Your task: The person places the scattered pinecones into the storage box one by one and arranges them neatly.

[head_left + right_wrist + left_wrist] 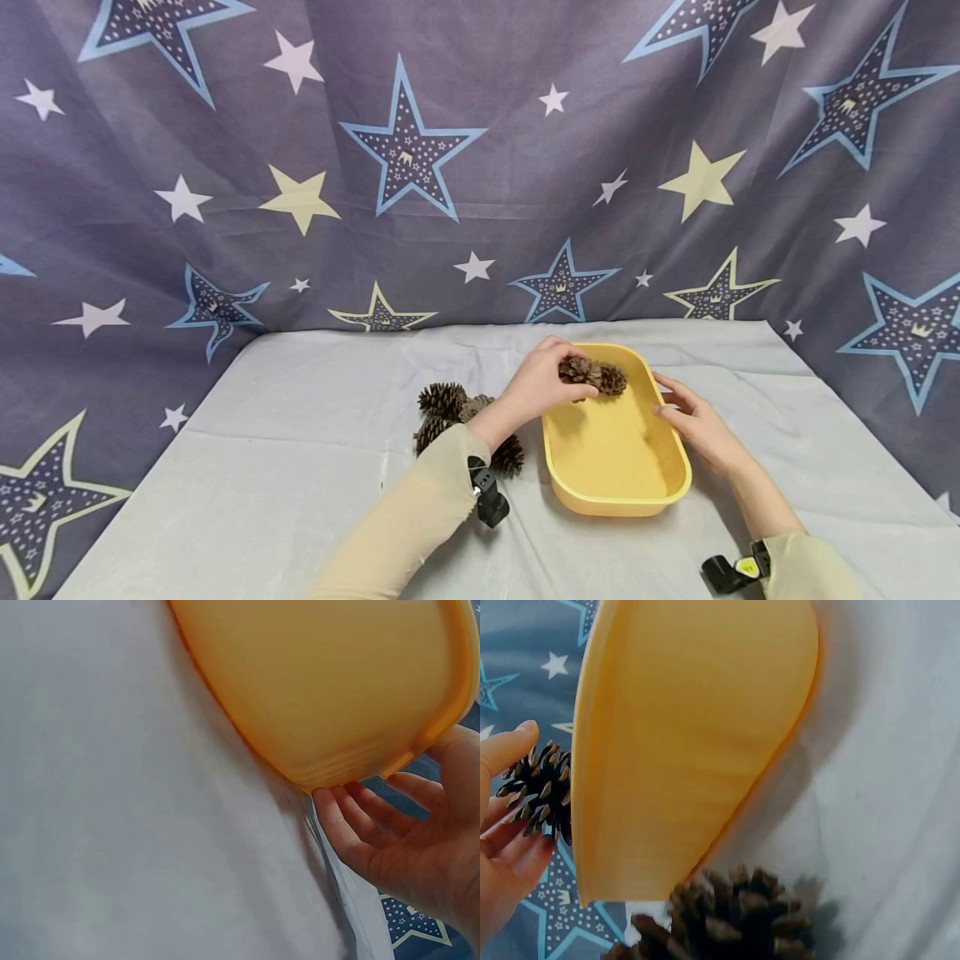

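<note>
My left hand [534,385] reaches over the left rim of a yellow plastic basin [615,467] and holds a brown pinecone [574,369] between thumb and fingers. In the left wrist view, that pinecone [544,787] shows just beyond the basin's rim. Another pinecone [613,381] lies inside the basin near its far end, right beside the held one. On the basin's right side, my right hand [701,429] grips the wall, thumb at the rim and fingers against the outside. The right wrist view shows those fingers [341,825] touching the outer wall.
Several pinecones [442,401] are heaped on the grey-white cloth [300,483] left of the basin, partly hidden by my left forearm. One pinecone [735,922] looms close in the left wrist view. A star-patterned curtain [465,233] hangs behind the table.
</note>
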`<state>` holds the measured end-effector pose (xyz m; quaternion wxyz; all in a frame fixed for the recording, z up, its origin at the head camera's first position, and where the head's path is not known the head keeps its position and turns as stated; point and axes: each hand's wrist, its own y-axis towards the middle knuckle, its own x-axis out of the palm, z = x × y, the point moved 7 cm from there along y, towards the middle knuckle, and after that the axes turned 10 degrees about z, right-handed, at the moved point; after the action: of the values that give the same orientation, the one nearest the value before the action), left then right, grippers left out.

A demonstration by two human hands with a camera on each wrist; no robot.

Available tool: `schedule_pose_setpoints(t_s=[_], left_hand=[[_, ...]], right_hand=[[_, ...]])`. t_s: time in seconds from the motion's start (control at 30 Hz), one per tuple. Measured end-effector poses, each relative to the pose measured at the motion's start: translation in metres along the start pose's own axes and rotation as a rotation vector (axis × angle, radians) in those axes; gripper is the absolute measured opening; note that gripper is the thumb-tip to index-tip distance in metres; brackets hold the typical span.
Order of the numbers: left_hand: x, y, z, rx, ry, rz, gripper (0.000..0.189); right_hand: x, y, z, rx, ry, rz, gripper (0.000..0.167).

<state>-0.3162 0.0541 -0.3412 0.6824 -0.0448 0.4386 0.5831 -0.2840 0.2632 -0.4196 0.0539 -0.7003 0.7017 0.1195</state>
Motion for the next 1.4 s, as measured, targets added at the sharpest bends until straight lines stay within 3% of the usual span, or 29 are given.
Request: schedule_pose_setpoints(t_s=[0.17,0.77,1.0,1.4], left_hand=[[0.012,0.002,0.000,-0.004,-0.005,-0.007,0.052],[0.039,0.000,0.004,-0.010,0.106,-0.102,0.051],[0.047,0.000,0.008,0.018,0.153,-0.123,0.050],[0.056,-0.002,0.014,0.061,0.130,-0.159,0.048]], right_hand=[[0.000,0.000,0.000,-0.001,0.005,0.002,0.059],[0.000,0.000,-0.002,-0.004,-0.005,-0.021,0.060],[0.001,0.000,-0.001,-0.017,-0.024,-0.030,0.060],[0.001,0.001,-0.001,-0.026,-0.013,-0.037,0.060]])
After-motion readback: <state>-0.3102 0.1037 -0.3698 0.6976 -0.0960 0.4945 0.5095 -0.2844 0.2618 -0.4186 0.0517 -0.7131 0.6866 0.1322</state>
